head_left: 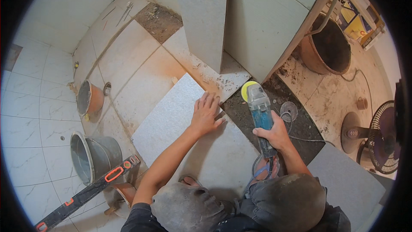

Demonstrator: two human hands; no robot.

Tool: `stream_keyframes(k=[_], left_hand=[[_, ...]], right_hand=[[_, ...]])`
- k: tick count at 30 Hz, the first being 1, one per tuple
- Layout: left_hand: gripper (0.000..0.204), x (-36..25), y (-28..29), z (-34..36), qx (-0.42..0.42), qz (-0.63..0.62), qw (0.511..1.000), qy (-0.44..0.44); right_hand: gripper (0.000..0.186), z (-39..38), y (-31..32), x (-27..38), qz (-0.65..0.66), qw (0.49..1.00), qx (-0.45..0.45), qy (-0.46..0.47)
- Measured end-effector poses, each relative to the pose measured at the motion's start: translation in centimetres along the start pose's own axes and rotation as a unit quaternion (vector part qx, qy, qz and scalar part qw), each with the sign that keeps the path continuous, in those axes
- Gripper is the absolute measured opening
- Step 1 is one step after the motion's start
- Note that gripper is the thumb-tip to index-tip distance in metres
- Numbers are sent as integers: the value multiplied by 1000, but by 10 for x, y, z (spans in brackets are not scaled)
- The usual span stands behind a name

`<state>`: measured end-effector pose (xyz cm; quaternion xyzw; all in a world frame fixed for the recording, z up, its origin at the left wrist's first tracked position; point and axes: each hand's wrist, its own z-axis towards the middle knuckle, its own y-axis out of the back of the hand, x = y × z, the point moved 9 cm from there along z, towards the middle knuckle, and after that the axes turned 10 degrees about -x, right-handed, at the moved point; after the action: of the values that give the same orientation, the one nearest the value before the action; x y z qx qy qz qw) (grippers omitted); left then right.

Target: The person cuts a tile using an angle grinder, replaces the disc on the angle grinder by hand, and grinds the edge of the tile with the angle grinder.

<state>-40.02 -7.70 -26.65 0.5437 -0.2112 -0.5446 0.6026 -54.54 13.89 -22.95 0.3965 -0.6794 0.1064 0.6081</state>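
Note:
My right hand (278, 132) is wrapped round the body of a blue and grey angle grinder (261, 114). A yellow disc (247, 90) sits at the grinder's head, which points away from me over a patch of dark bare ground. My left hand (206, 112) lies with fingers stretched out on the right end of a light grey speckled tile (165, 116). That tile rests at a slant over the floor tiles in front of my knees. The grinder's disc is apart from the tile.
A spirit level (92, 191) leans at the lower left beside a grey bucket (101, 154) and a smaller brown bucket (91, 96). A large brown bucket (328, 49) and a fan (383, 135) stand right. A loose disc (289, 111) and cord lie near the grinder. An upright tile panel (204, 17) stands ahead.

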Motion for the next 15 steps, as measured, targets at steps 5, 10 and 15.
stream_keyframes(k=[5, 10, 15], left_hand=[[62, 7, -41, 13, 145, 38, 988, -47], [58, -2, 1, 17, 85, 51, 993, -56], [48, -10, 130, 16, 37, 37, 999, -5]], right_hand=[[66, -5, 24, -6, 40, 999, -10, -22], [72, -7, 41, -21, -7, 1000, -11, 5], [77, -3, 27, -1, 45, 998, 27, 34]])
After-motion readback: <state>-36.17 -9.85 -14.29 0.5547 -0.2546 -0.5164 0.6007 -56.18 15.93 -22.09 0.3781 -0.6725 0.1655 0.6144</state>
